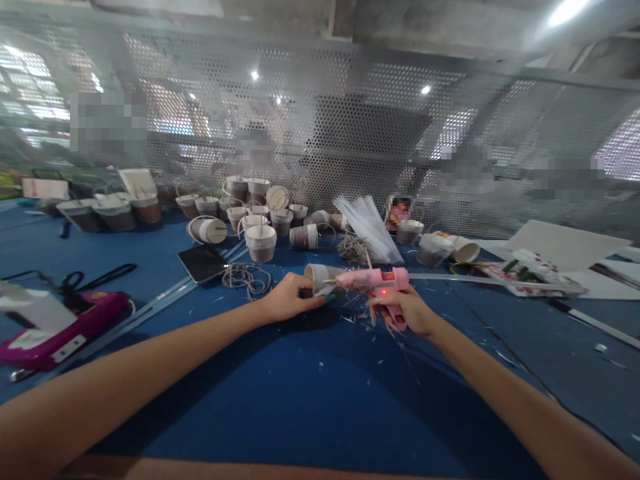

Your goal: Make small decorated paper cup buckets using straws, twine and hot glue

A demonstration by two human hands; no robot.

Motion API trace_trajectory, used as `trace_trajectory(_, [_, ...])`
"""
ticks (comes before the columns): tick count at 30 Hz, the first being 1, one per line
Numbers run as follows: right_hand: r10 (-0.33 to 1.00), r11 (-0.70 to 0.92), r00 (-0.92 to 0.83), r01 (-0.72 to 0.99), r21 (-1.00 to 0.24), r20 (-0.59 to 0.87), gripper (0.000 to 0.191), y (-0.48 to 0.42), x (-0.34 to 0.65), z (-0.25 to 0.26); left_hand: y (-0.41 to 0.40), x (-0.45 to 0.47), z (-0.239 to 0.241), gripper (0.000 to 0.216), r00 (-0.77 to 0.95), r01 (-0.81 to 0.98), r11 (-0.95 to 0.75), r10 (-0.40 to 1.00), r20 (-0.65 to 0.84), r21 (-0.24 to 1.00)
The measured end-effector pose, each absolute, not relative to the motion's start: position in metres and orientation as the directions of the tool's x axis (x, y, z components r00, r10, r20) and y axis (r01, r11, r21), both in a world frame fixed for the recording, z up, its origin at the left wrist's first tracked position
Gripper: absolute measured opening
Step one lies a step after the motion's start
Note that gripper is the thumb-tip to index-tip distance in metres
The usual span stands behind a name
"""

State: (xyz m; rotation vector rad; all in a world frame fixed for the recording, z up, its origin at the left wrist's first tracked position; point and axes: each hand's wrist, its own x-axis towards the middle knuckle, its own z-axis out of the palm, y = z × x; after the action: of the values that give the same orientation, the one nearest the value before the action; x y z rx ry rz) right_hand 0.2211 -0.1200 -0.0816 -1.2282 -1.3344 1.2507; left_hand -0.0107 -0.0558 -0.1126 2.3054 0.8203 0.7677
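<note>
My left hand is closed around a small cup that lies on its side, its rim to the left. Grey-brown wrapping shows on part of the cup, and its far end is hidden behind the tool. In my right hand is a pink hot glue gun with a red light glowing on its body. Its nozzle points left, at the cup's side, close to my left fingertips. Whether the tip touches the cup I cannot tell. A long clear glue stick sticks out behind the gun.
Several twine-wrapped cups with handles stand behind my hands. Loose twine, a black phone and clear glue sticks lie around. A purple power strip is at left, white sheets at right. A perforated metal screen stands behind.
</note>
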Motion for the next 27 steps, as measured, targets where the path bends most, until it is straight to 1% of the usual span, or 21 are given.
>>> trace_trajectory(4, [0.991, -0.001, -0.13, 0.147, -0.989, -0.02, 0.012, -0.1223, 0.2199, -0.0794, -0.055, -0.0106, -0.1128, 0.031, 0.67, 0.354, -0.679, 0.664, 0.332, 0.643])
trace_trajectory(9, [0.983, -0.004, -0.178, 0.19, -0.982, -0.039, 0.015, -0.1233, 0.2199, -0.0816, -0.0535, -0.0112, -0.1149, 0.034, 0.672, 0.351, -0.684, 0.66, 0.337, 0.64])
trace_trajectory(12, [0.984, -0.026, -0.167, 0.196, -0.98, -0.059, 0.015, -0.1231, 0.2202, -0.0826, -0.0533, -0.0112, -0.1153, 0.035, 0.677, 0.347, -0.689, 0.654, 0.337, 0.637])
trace_trajectory(19, [0.989, 0.002, -0.144, 0.247, -0.969, -0.035, 0.019, -0.1228, 0.2206, -0.0832, -0.0526, -0.0109, -0.1146, 0.035, 0.676, 0.353, -0.699, 0.65, 0.348, 0.622])
trace_trajectory(23, [0.992, 0.0, -0.121, 0.235, -0.972, -0.029, 0.02, -0.122, 0.2209, -0.0832, -0.0529, -0.0103, -0.1159, 0.033, 0.664, 0.348, -0.692, 0.658, 0.354, 0.633])
trace_trajectory(27, [0.992, 0.002, -0.122, 0.265, -0.964, -0.032, 0.022, -0.1215, 0.221, -0.0822, -0.053, -0.0101, -0.1167, 0.03, 0.649, 0.35, -0.668, 0.678, 0.345, 0.656])
